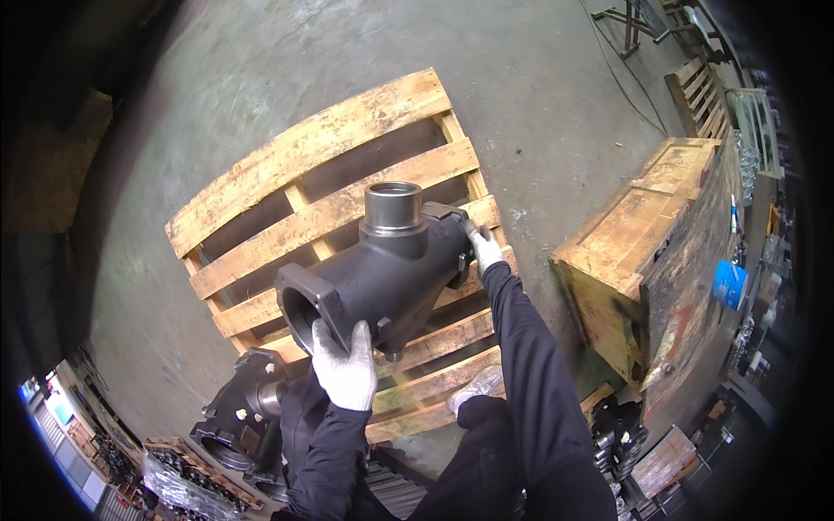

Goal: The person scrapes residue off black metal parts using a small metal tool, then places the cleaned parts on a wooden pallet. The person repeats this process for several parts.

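A large black metal valve body (382, 273) with a bare-metal round neck on top is held between my two gloved hands, above a wooden pallet (339, 130). My left hand (344, 365) grips the lower rim of its near-left square flange, thumb apart from the fingers. On the far right end, my right hand (483, 247) is closed on the other flange; some of its fingers are hidden behind the metal. Both gloves are whitish grey. Beside my left forearm stand more black castings (243, 408), one with a similar bare-metal neck.
A wooden crate-like bench (643, 226) stands at the right, with a blue box (730, 285) on its dark top. Another pallet (698, 91) leans behind it. My shoe (478, 386) is at the pallet's near edge. Plastic-wrapped goods (178, 486) lie at lower left.
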### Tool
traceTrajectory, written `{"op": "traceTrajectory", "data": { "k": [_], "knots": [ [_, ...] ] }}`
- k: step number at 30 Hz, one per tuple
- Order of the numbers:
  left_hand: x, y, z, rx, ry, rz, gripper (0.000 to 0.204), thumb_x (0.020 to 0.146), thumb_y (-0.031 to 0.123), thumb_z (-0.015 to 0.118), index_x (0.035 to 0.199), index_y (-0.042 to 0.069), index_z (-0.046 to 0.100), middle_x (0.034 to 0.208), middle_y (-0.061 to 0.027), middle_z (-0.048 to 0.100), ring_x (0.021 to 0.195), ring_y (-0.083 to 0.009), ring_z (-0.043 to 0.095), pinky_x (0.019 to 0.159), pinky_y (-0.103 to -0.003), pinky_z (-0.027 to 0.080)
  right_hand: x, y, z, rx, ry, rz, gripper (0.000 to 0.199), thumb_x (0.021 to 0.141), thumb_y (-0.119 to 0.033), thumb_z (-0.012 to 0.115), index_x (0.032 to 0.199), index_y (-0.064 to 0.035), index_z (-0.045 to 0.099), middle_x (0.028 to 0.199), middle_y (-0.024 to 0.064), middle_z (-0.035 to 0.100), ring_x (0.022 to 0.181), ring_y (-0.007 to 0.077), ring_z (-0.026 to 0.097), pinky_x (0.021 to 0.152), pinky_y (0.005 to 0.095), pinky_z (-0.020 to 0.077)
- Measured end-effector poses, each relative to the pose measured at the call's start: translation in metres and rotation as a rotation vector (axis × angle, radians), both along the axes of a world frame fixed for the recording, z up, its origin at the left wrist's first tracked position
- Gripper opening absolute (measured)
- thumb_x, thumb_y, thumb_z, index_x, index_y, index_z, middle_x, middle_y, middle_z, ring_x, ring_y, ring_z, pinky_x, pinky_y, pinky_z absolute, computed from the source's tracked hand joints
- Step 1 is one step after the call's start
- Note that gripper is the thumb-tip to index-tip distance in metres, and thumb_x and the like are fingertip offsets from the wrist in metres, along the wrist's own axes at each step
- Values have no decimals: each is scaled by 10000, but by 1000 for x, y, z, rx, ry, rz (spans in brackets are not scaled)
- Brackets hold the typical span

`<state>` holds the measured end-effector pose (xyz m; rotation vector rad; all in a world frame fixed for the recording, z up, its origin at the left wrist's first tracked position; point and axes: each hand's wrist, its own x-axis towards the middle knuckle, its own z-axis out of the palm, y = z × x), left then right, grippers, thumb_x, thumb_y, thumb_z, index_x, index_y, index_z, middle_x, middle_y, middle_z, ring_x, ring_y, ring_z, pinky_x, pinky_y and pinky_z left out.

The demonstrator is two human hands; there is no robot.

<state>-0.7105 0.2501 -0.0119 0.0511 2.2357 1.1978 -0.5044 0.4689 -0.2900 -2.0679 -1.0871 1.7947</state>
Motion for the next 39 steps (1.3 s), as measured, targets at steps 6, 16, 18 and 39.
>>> {"op": "traceTrajectory", "data": {
  "k": [6,16,18,39],
  "knots": [
    [30,42,9,-314,335,-209,649,931,182,705,1424,-134,427,1260,-311,618,1162,-401,622,1030,-436,477,65,-38,120,372,-15,10,551,953,-245,728,1392,26,534,1244,144,681,1148,232,638,1024,353,485],
    [48,75,-23,-355,606,-373,659,980,374,636,1405,-103,474,1309,-305,624,1204,-418,616,1033,-418,473,319,-127,306,860,-767,164,228,914,-166,696,1115,-59,695,1106,172,710,1042,351,676,956,438,508],
    [47,80,-35,-490,707,-453,692,987,423,609,1400,-115,471,1324,-326,603,1228,-447,592,1034,-426,468,401,-132,324,880,-952,47,249,936,-181,647,1154,-66,674,1165,175,684,1091,368,642,998,459,474],
    [19,115,-43,-53,545,-763,494,957,239,653,1303,-96,541,1234,-210,659,1093,-332,640,979,-384,490,748,-83,320,536,-1335,187,389,899,-179,651,1251,-74,522,1168,205,640,1014,413,661,873,517,532]
  ]
}}
